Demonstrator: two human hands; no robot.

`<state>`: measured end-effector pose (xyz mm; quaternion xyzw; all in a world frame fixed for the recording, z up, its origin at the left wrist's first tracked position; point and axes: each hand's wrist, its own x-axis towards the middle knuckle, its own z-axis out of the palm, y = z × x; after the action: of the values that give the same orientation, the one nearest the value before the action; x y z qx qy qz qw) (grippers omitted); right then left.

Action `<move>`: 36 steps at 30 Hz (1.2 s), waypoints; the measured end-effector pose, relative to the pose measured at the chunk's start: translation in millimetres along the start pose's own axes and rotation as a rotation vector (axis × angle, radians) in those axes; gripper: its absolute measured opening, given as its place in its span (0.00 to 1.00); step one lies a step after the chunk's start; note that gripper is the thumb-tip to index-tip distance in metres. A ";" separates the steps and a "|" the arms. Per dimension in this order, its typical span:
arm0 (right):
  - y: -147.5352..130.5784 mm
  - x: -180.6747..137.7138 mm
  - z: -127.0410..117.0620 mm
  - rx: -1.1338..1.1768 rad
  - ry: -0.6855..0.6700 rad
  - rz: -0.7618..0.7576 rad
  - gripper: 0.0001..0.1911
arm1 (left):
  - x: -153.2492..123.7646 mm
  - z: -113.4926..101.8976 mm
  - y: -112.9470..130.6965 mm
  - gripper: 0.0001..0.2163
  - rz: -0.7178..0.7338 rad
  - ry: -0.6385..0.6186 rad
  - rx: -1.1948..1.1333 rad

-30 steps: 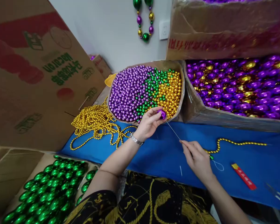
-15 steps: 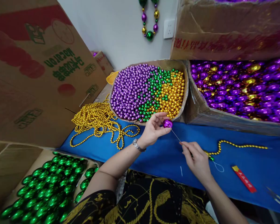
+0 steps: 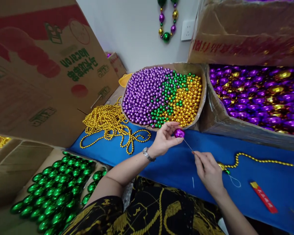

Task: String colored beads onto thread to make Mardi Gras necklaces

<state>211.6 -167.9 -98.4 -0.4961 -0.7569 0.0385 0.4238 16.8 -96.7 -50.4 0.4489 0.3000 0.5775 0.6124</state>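
My left hand point(image 3: 163, 141) holds a large shiny purple bead point(image 3: 179, 133) between thumb and fingers, just in front of a carton of small beads. A thin metal needle point(image 3: 188, 146) runs from the bead's lower right side to my right hand point(image 3: 209, 171), whose thumb and fingers pinch its other end. Whether the needle's tip is inside the bead, I cannot tell. Beside my right hand lies a string of small gold beads point(image 3: 254, 157), with a gold bead, a green bead point(image 3: 226, 171) and a white thread loop point(image 3: 236, 182) at its near end.
Small purple, green and gold beads fill the carton point(image 3: 203, 98). Gold bead chains point(image 3: 105, 119) are heaped left of it on the blue cloth point(image 3: 161, 169). Large purple and gold beads point(image 3: 259, 98) lie at right, green ones point(image 3: 56, 192) at lower left. A red-and-yellow packet point(image 3: 264, 197) lies at right.
The view has turned slightly left, so everything sits farther right in the picture. Both hands keep nearly the same hold on the purple bead and the needle.
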 end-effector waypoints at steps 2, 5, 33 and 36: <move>-0.5 0.5 0.4 -0.029 0.012 -0.017 0.11 | -0.9 -0.8 0.6 0.25 -0.012 -0.001 -0.013; -2.3 2.2 -1.0 0.028 -0.032 0.008 0.11 | -2.1 -0.3 3.7 0.24 -0.026 0.007 -0.020; -0.4 3.6 -4.4 0.016 0.011 0.011 0.09 | 17.2 -31.4 34.5 0.12 0.051 -0.122 0.469; 4.6 1.4 -4.4 -0.008 0.016 0.005 0.08 | 50.7 -55.4 55.6 0.07 0.187 -0.052 0.880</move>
<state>217.7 -166.1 -96.9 -0.5002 -0.7522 0.0324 0.4278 -48.8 -39.8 -16.0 0.7060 0.4596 0.4367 0.3157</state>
